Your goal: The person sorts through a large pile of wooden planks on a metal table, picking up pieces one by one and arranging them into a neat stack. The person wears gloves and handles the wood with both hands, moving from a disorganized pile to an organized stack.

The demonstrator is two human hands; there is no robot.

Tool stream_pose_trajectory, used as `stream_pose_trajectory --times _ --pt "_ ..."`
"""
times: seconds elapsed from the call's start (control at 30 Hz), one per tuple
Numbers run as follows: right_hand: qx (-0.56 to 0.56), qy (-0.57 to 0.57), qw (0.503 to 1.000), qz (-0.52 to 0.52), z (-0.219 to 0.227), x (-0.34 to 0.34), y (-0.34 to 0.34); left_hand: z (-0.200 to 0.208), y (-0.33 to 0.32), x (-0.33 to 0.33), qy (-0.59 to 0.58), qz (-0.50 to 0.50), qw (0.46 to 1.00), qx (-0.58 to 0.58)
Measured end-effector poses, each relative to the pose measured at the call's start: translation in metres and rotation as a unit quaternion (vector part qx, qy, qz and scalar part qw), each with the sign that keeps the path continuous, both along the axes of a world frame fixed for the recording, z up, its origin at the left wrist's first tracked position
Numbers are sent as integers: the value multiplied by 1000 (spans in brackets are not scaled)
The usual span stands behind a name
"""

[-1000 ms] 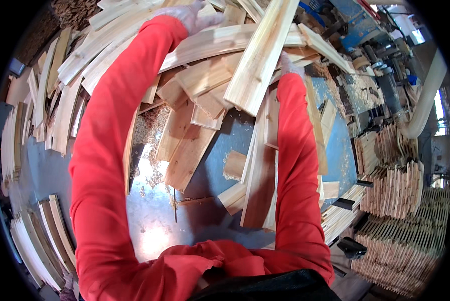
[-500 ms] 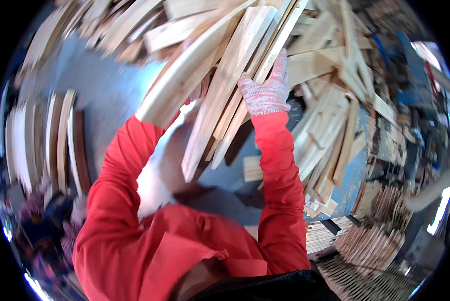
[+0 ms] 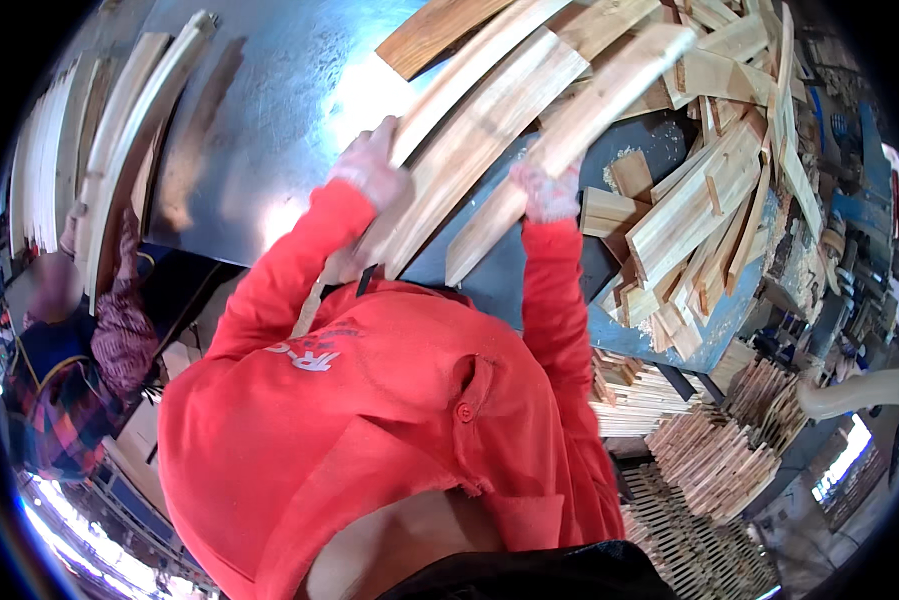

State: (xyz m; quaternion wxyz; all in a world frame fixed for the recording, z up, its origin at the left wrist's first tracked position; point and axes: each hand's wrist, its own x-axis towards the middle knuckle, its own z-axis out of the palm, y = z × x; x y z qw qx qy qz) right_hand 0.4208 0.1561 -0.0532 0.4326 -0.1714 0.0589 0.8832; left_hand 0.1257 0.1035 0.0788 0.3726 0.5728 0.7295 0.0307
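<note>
Both my hands wear pale, pink-flecked gloves and work over the blue-grey metal table. My left hand (image 3: 372, 168) is closed at the near end of a long pale board (image 3: 474, 75), its thumb side against the edge. Beside that lies a wider wooden board (image 3: 494, 130), slanting from near my chest to the upper right. My right hand (image 3: 551, 192) grips a narrower wooden plank (image 3: 609, 95), its fingers partly hidden by the wood. A darker brown board (image 3: 434, 32) lies beyond them.
A loose heap of wooden pieces (image 3: 704, 190) covers the table's right side. Bundled slats (image 3: 714, 465) stand below it. At the left, another person (image 3: 89, 350) in plaid and pink sleeves has hands by upright boards (image 3: 134, 130). The metal tabletop (image 3: 269, 110) lies between.
The boards I held raised in a bunch now lie lower and spread apart over the table. My right hand has shifted onto one plank. The other person's boards at the left have moved.
</note>
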Motion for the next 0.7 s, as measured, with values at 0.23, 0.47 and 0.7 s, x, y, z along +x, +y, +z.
stream_pose_trajectory --times 0.23,0.47,0.7 --pt "95 -309 936 -135 57 -43 -68 -12 -100 -9 110 -55 988 -95" --pt "196 -462 844 -187 41 -35 -67 -34 -120 -19 -57 58 996 28" --pt "339 -693 630 87 108 -176 -37 -68 -107 -125 -556 188 808 -58"
